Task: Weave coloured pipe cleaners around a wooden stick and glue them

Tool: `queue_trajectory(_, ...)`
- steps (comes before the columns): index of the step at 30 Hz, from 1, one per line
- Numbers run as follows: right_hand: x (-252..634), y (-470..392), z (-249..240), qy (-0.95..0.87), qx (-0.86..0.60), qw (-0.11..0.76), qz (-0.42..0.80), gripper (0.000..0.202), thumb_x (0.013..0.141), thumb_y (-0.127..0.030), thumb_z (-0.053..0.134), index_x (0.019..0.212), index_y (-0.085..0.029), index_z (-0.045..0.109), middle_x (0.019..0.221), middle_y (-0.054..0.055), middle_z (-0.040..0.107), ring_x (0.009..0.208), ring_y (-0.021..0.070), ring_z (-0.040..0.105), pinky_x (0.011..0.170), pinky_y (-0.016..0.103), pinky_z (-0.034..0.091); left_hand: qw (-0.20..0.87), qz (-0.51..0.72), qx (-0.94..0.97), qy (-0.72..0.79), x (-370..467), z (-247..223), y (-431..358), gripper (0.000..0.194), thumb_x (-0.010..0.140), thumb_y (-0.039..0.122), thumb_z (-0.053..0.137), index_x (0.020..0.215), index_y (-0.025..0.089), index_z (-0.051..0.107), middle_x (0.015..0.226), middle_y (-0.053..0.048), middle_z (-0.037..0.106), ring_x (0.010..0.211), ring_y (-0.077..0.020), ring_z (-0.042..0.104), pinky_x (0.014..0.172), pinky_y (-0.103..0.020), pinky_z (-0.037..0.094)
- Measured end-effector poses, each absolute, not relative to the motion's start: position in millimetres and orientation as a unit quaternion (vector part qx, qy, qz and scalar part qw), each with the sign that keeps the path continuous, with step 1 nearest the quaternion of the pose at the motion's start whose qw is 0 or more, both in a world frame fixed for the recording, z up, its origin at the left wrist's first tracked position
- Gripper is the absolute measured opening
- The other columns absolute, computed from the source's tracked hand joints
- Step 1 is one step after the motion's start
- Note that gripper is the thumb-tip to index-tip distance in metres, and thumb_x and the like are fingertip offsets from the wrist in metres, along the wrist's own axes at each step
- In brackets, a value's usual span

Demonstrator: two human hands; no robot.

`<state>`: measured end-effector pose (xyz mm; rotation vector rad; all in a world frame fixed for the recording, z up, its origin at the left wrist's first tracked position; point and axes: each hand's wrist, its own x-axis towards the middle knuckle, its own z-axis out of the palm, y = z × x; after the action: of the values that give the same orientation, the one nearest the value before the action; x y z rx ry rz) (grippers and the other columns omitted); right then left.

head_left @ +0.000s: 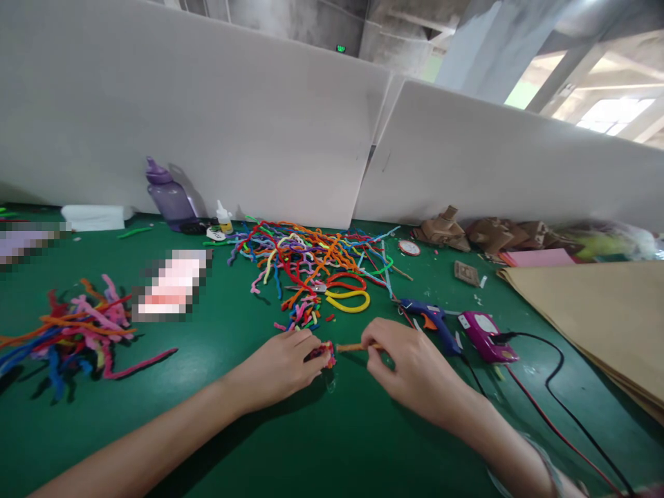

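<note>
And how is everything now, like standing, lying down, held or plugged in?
Left hand: closed on the colourful fuzzy bundle
Right hand: closed on the brown stick
Scissors: lying flat; can't tell if the blades are open
Glue gun: lying down; can't tell if it's hot
Magenta box: black plug pushed in
Purple bottle: standing, lid on
Small bottle: standing, nozzle up
Fuzzy stems: loose, tangled

Bare forearms converge over the table (321,463). The left forearm (155,436) slants in from its left side, the right forearm (503,432) from its right. Left hand (288,366): back upward, thumb and fingers pinched. Right hand (407,356): back upward, fingers curled, thumb beneath. The hands lie near each other, apart.
</note>
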<state>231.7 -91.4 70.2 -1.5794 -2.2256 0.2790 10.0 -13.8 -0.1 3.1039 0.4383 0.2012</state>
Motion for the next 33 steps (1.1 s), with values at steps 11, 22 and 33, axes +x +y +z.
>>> queue_trajectory(11,242,-96,83,-0.815,-0.533,0.177,0.14,0.015,0.073,-0.006,0.044,0.073,-0.019,0.049,0.068,-0.002,0.054,0.062,0.011,0.048,0.058,0.023,0.032,-0.001,0.084,0.988,0.127,11,1,-13,0.028,0.088,0.018,0.054,0.115,0.019,0.052,0.098,-0.008,0.06,0.092,-0.0219,0.055,0.081,-0.036,0.048)
queue_trajectory(22,245,-92,80,-0.804,-0.559,0.181,0.09,0.014,0.077,-0.008,0.044,0.081,-0.018,0.052,0.076,0.001,0.057,0.071,0.0142,0.053,0.064,0.026,0.038,0.005,0.065,0.989,0.135,11,1,-12,0.03,0.089,0.02,0.051,0.119,0.019,0.051,0.104,-0.009,0.061,0.094,-0.0233,0.055,0.079,-0.037,0.049)
queue_trajectory(33,256,-88,88,-0.701,-0.574,0.414,-0.085,0.015,0.081,-0.008,0.053,0.086,-0.02,0.06,0.086,0.005,0.061,0.082,0.0187,0.059,0.071,0.034,0.049,-0.001,0.066,0.988,0.138,13,4,-13,0.027,0.087,0.018,0.055,0.114,0.019,0.053,0.101,-0.008,0.061,0.092,-0.0231,0.055,0.08,-0.036,0.049)
